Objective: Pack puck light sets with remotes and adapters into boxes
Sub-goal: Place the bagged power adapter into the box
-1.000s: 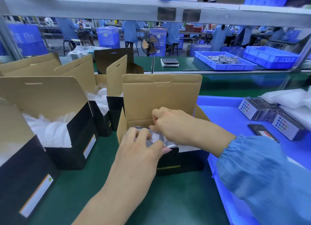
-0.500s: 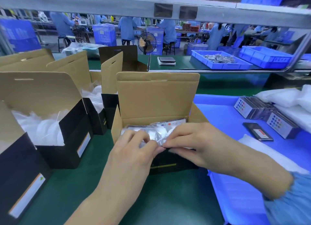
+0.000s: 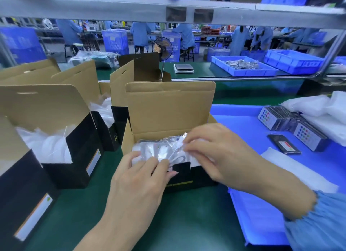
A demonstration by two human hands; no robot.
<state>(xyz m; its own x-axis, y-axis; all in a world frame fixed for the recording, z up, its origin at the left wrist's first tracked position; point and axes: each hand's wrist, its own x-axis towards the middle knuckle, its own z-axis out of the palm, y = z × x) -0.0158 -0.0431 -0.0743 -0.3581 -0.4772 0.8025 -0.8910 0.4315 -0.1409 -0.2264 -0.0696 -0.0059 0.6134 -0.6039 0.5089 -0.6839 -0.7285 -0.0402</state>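
Note:
An open black box [image 3: 184, 181] with a raised brown lid [image 3: 169, 108] stands on the green table in front of me. Inside it lie clear plastic bags [image 3: 149, 147] of white parts, topped by a bagged white adapter cable [image 3: 178, 147] with a USB plug. My left hand [image 3: 139, 177] presses on the bags at the box's near left rim, fingers bent over them. My right hand [image 3: 211, 153] pinches the cable bag at the right side of the opening. Stacked remotes [image 3: 269, 117] with coloured dots lie on the blue tray [image 3: 243, 123] to the right.
Other open boxes [image 3: 61, 151] with white bagged contents stand to the left and behind. White foam sheets [image 3: 297, 174] and a black remote [image 3: 283, 146] lie on the tray. A grey shelf rail [image 3: 168, 14] runs overhead. Workers sit at benches beyond.
My right hand has drawn back from deep inside the box to its right rim and now pinches the cable bag on top. My left hand stays on the bags at the near left.

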